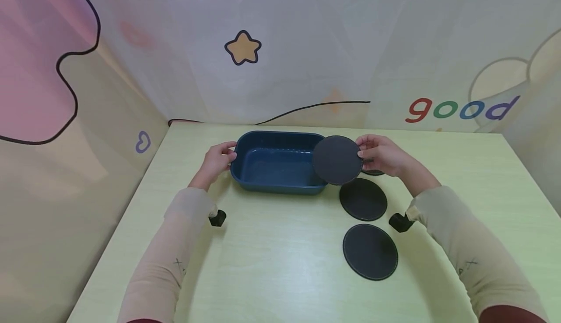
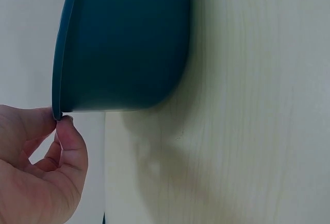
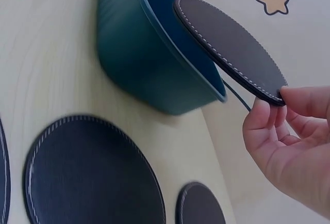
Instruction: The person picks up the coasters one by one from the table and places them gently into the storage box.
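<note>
A dark blue rectangular bin (image 1: 276,187) stands at the back of the table. My left hand (image 1: 217,161) pinches its left rim between thumb and fingers, as the left wrist view also shows at the rim (image 2: 58,80). My right hand (image 1: 382,155) holds a round black coaster (image 1: 336,160) by its right edge. This coaster has pale stitching round its border and is tilted over the bin's right end. Below the right hand, another coaster (image 1: 372,172) lies mostly hidden. Nearer to me lie a middle coaster (image 1: 363,199) and a front coaster (image 1: 370,252), both flat.
The pale wood-look table (image 1: 280,264) ends at the back against a printed cloth (image 1: 307,45) with a star and the word "good". A small black wrist camera (image 1: 217,218) hangs under the left sleeve, and another camera (image 1: 401,222) under the right.
</note>
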Tool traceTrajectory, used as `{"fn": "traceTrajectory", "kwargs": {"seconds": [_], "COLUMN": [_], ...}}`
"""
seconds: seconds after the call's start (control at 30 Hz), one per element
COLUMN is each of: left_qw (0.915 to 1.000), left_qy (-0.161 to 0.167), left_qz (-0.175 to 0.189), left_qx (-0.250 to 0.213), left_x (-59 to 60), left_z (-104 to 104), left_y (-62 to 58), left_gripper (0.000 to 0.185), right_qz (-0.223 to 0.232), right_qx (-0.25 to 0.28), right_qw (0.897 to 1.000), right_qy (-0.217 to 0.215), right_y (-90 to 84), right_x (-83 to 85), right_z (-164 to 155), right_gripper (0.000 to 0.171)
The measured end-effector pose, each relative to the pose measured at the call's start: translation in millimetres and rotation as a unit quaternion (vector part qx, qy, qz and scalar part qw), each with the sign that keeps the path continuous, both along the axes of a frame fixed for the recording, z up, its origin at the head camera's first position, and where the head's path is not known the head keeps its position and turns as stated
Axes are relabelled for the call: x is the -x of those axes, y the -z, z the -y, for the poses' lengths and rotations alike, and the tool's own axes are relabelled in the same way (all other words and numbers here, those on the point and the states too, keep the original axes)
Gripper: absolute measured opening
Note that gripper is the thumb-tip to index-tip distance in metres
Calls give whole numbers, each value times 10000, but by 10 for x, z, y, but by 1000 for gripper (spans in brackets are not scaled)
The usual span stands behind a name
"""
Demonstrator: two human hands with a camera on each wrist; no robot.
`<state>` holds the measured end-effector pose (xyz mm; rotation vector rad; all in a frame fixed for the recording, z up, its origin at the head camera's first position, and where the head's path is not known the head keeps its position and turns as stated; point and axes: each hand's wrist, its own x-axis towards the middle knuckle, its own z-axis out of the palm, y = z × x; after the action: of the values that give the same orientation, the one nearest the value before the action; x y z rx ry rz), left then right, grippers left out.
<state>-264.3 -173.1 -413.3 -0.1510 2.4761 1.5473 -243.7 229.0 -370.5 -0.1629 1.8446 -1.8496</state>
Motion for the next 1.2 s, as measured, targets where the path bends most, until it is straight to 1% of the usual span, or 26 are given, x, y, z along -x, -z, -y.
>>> {"fn": "traceTrajectory", "kwargs": {"seconds": [0.1,0.23,0.37,0.53,0.67,0.87,1.03,1.2], "left_qw": [10000,10000,10000,10000,10000,9999,9999,9998], "left_qy": [-13,-46,-76,-26,-1,-18,-36,-3], "left_qz": [-6,5,5,-42,-55,-92,-92,-111], "left_qx": [-13,-30,-26,20,63,99,91,143], "left_x": [13,12,18,18,10,11,3,-3], "left_z": [5,10,10,9,5,5,7,5], "left_y": [12,10,14,17,16,22,11,3], "left_gripper": [40,40,40,40,39,39,39,39], "right_qz": [37,87,95,83,210,330,476,611], "right_qx": [146,179,147,67,95,73,206,306], "right_qw": [9999,9997,9994,9991,9980,9954,9921,9896], "right_qy": [63,167,286,420,595,893,1140,1269], "right_y": [5,36,79,134,169,176,201,257], "right_x": [22,64,108,146,168,195,212,223], "right_z": [113,240,372,554,687,861,1018,1161], "right_gripper": [15,16,17,18,17,16,16,17]}}
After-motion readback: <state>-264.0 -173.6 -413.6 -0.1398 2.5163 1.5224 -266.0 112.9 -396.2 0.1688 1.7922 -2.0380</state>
